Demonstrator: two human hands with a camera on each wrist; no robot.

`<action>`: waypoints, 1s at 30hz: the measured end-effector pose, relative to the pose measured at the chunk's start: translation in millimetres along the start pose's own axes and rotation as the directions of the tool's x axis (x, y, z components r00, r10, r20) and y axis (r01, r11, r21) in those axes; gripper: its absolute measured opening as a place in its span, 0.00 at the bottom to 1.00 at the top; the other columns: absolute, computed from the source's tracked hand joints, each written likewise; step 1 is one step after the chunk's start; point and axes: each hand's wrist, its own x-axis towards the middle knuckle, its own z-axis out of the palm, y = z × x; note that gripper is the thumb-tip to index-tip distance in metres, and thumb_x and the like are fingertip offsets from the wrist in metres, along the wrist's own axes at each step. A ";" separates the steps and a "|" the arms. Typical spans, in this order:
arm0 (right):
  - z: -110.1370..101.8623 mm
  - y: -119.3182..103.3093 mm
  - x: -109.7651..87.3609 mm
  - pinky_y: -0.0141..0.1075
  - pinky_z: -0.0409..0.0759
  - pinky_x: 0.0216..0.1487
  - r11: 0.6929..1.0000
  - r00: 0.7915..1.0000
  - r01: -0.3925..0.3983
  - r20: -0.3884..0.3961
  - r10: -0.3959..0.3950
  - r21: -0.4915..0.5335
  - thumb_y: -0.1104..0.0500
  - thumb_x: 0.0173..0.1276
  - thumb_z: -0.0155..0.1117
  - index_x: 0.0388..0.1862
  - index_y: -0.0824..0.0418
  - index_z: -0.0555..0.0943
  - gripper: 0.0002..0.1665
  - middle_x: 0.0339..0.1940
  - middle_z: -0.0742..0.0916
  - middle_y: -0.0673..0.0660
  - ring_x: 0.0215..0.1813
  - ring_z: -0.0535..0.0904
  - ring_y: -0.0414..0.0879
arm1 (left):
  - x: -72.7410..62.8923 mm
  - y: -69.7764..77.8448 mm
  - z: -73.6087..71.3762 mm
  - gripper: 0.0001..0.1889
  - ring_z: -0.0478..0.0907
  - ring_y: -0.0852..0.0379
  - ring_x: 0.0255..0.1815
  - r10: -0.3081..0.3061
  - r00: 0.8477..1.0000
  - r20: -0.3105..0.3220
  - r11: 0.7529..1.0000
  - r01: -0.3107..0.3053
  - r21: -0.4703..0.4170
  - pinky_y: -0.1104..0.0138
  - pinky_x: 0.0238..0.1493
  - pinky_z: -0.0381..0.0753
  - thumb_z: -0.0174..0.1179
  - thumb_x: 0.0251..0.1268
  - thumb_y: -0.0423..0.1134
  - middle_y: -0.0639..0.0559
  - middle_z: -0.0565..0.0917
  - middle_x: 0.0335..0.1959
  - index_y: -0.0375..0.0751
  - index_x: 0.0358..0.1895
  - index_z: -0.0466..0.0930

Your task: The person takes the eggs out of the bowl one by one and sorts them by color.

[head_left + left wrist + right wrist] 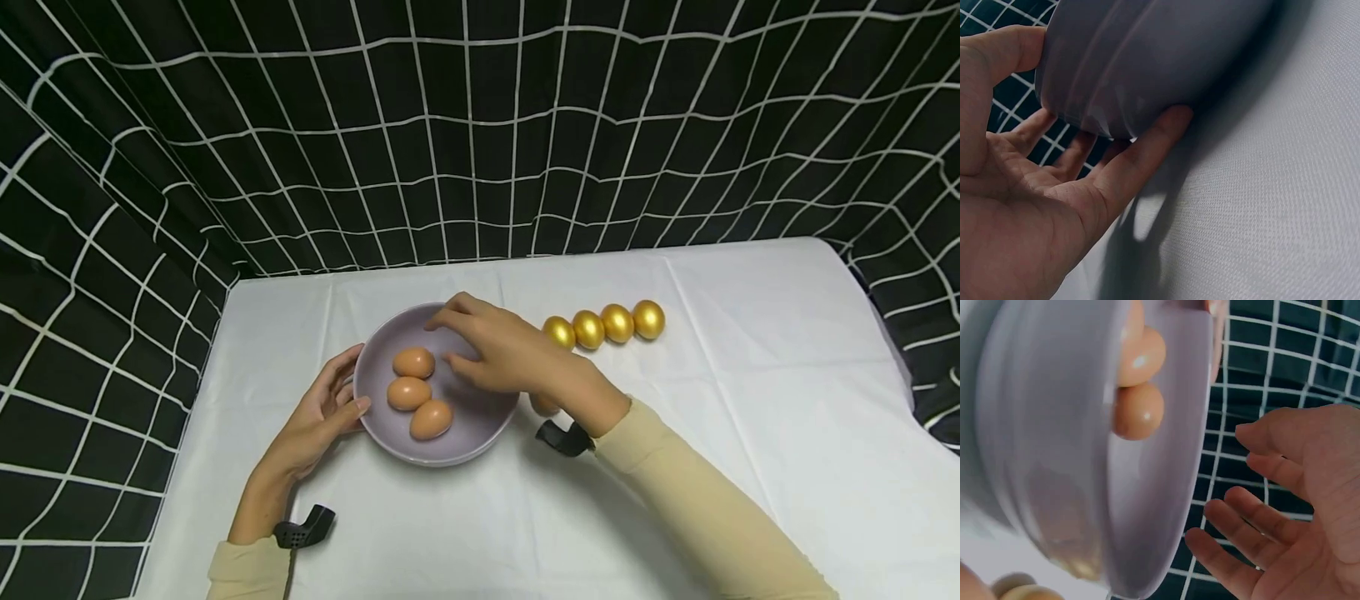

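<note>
A mauve bowl (480, 425) stands on the white table, with three brown eggs (408, 393) lying together in its left half. My left hand (322, 421) holds the bowl's left side, thumb at the rim and the other fingers spread along the outer wall. Seen from the left wrist, one fingertip reaches low on the bowl (1147, 62), near the cloth. Over the bowl's right part hovers my right hand (498, 346), fingers parted and nothing between them. The right wrist view has this hand (1291, 506) apart from the bowl's rim (1169, 550).
Several golden eggs (617, 323) form a row right of the bowl, partly behind my right wrist. Another brown egg (543, 406) peeks out beneath that wrist. Dark curtains with a white grid (480, 142) surround the cloth-covered table (787, 350).
</note>
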 end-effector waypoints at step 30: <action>29.5 -8.1 69.0 0.41 0.82 0.62 0.985 0.948 0.141 0.301 -0.106 -0.096 0.59 0.78 0.64 0.60 0.57 0.86 0.15 0.59 0.84 0.59 0.50 0.80 0.48 | -0.7 -1.7 -1.3 0.39 0.70 0.64 0.76 0.005 1.000 0.014 1.000 -0.005 -0.018 0.64 0.58 0.89 0.54 0.80 0.29 0.39 0.52 0.86 0.49 0.86 0.47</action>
